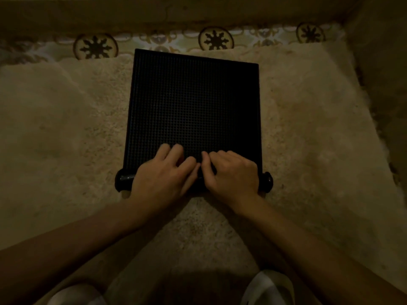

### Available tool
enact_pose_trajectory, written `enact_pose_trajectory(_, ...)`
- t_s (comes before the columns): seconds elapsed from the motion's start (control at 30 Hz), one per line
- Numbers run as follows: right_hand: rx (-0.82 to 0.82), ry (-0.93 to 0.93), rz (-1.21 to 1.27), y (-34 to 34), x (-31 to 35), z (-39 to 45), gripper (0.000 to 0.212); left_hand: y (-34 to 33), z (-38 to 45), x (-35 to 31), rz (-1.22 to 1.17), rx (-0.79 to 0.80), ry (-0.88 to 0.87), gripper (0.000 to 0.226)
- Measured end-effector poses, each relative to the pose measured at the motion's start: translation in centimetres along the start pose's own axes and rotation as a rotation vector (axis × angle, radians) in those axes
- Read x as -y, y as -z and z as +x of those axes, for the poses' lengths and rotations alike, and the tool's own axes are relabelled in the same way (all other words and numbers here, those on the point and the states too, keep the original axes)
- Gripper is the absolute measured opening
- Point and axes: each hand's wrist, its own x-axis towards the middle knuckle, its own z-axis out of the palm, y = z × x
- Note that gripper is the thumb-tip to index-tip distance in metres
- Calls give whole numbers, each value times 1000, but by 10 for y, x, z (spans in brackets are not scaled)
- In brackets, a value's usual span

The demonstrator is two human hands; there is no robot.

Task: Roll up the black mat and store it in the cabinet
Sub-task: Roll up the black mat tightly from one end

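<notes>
Black mat (193,102) lies flat on a shaggy beige rug (308,133), its near end already curled into a thin roll (124,180) whose 2 ends stick out past the hands. Most of the length is still unrolled, running away from the person toward the patterned tile floor (215,40).

Left hand (163,172) and right hand (231,172): both palm-down on the roll, side by side near the middle, fingertips touching each other and curled over onto the flat gridded surface. Neither is closed around anything; they press and push.

Handling, judged: the grid texture looks rubbery, so grip should be good and slip low. It bends readily, yet the flat part holds a straight edge, so moderately stiff and probably springy; the roll may uncoil if released. Likely not fragile. Best hold: hands spread wider toward both ends, to keep the roll even and stop it coning.

Room: far corner of the mat reaches the rug's edge, near the tiles. Dark wall base (176,16) beyond. Open rug on both sides. Knees (268,287) close behind. Cabinet not in view.
</notes>
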Motion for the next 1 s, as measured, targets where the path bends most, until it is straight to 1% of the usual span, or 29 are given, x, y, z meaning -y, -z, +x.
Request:
enact_pose_trajectory(0.1, 74, -67, 32, -2, -5, 15, 48, -1, 4, -2, 129, -62, -30, 29)
enact_pose_trajectory(0.17, 78, -96, 64, -2, -9, 25, 48, -1, 11, -2, 135, -45, -12, 31)
enact_pose_trajectory(0.27, -1, -71, 63, -3, -9, 21, 43, -8, 12, -2, 99, -7, -57, 32)
enact_pose_trajectory(0.4, -49, -8, 61, -4, -11, 16, 41, -12, 13, 0, 77, -52, -121, 27)
enact_pose_trajectory(0.5, -141, 76, 26, -2, -12, 16, 39, -11, 21, 1, 65, -43, -157, 26)
enact_pose_trajectory(0.57, -175, 47, -26, -2, -8, 7, 36, -9, 24, 3, 47, -28, -141, 26)
enact_pose_trajectory(0.63, -160, -9, -35, -5, -2, -1, 32, -6, 28, 7, 34, -22, -106, 27)
enact_pose_trajectory(0.7, -151, -15, -52, -8, -1, -1, 30, -4, 32, 7, 41, -11, -74, 27)
enact_pose_trajectory(0.83, -98, -85, -59, -8, -2, 18, 31, -3, 22, -1, 114, -2, 64, 28)
enact_pose_trajectory(0.9, -65, -113, -44, -8, -5, 23, 32, -6, 12, -1, 127, -10, 64, 33)
enact_pose_trajectory(1.0, -33, -107, -35, -8, -5, 34, 36, -8, 15, 13, 163, -35, -22, 38)
